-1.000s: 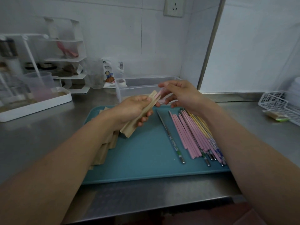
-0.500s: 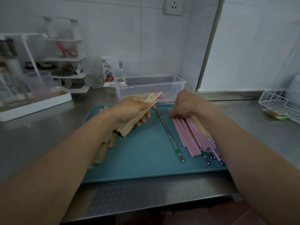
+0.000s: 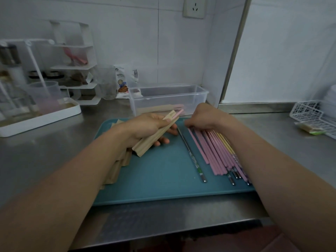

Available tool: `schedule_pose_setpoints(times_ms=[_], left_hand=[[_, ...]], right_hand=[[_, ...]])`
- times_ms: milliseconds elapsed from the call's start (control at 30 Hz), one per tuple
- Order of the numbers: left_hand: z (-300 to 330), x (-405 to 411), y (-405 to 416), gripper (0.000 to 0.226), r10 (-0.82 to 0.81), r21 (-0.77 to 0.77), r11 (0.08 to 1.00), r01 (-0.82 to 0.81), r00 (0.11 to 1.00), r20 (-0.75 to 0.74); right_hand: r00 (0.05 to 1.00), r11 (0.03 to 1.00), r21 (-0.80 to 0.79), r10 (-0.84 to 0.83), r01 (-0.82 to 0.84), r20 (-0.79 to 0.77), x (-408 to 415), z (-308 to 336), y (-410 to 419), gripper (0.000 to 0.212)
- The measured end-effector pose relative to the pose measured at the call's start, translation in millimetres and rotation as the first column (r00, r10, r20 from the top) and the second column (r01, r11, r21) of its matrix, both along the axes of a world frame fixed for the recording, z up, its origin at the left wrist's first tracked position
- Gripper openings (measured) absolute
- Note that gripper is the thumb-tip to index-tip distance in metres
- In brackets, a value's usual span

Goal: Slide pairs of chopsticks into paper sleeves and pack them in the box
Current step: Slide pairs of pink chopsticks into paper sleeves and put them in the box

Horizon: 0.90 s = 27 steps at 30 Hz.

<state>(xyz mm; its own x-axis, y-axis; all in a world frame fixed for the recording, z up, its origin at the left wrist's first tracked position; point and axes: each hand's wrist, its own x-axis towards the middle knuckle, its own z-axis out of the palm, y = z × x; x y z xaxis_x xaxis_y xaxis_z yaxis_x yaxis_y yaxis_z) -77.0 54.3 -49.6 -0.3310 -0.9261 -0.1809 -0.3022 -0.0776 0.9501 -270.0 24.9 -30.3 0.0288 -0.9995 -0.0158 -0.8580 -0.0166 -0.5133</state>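
My left hand [image 3: 147,127] grips a tan paper sleeve [image 3: 145,143] tilted above the teal tray [image 3: 163,179]; a pink chopstick tip [image 3: 179,113] pokes out of its open top. My right hand [image 3: 201,118] rests curled on the far ends of the loose pink chopsticks [image 3: 211,151] lying on the tray's right side; whether its fingers pinch one is hidden. A lone metal chopstick [image 3: 191,155] lies between the hands. More empty sleeves [image 3: 118,166] are stacked under my left forearm. The clear plastic box [image 3: 169,98] behind the tray holds filled sleeves.
A white tray [image 3: 41,119] with a cup and bottles stands at the left, a white shelf rack [image 3: 76,70] behind it. A white wire basket [image 3: 312,115] sits at the right. The steel counter edge runs close below the teal tray.
My right hand has dropped from the sleeve's mouth down onto the pile of pink chopsticks. My left hand has kept hold of the sleeve, now with one pink chopstick in it.
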Motion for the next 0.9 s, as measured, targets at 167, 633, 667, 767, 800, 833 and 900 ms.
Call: schedule_pose_setpoints(times_ms=[167, 633, 667, 767, 800, 833, 900], left_hand=[[-0.5, 1.4, -1.9, 0.029, 0.011, -0.003, 1.000, -0.011, 1.000, -0.001], [2.2, 2.7, -0.9, 0.027, -0.015, -0.047, 0.999, 0.017, 0.999, 0.037], [2.3, 2.9, -0.7, 0.027, -0.013, -0.048, 0.999, 0.015, 0.999, 0.037], [2.3, 2.9, -0.6, 0.027, -0.010, -0.047, 0.999, 0.012, 0.999, 0.034], [2.4, 2.8, -0.4, 0.027, -0.010, -0.046, 0.999, 0.011, 0.999, 0.032], [2.6, 2.5, -0.4, 0.027, -0.011, -0.046, 0.999, 0.012, 0.999, 0.031], [2.9, 2.3, -0.2, 0.027, -0.020, -0.050, 0.999, 0.021, 0.999, 0.026]], right_hand=[[0.852, 0.996, 0.084, -0.053, 0.010, 0.521, -9.1, 11.4, -0.8, 0.012], [0.063, 0.888, -0.040, 0.077, -0.459, 0.995, -16.7, 20.1, -0.3, 0.034], [0.040, 0.894, -0.049, 0.075, -0.445, 0.996, -16.0, 18.9, -1.2, 0.031], [0.081, 0.929, -0.027, 0.061, -0.368, 0.995, -12.9, 16.7, -4.0, 0.015], [0.132, 0.939, -0.016, 0.066, -0.342, 0.989, -12.4, 15.9, -4.9, 0.018], [0.195, 0.948, -0.011, 0.077, -0.317, 0.978, -12.2, 15.3, -5.8, 0.022], [0.319, 0.962, -0.013, 0.104, -0.273, 0.942, -11.4, 13.5, -5.9, 0.028]])
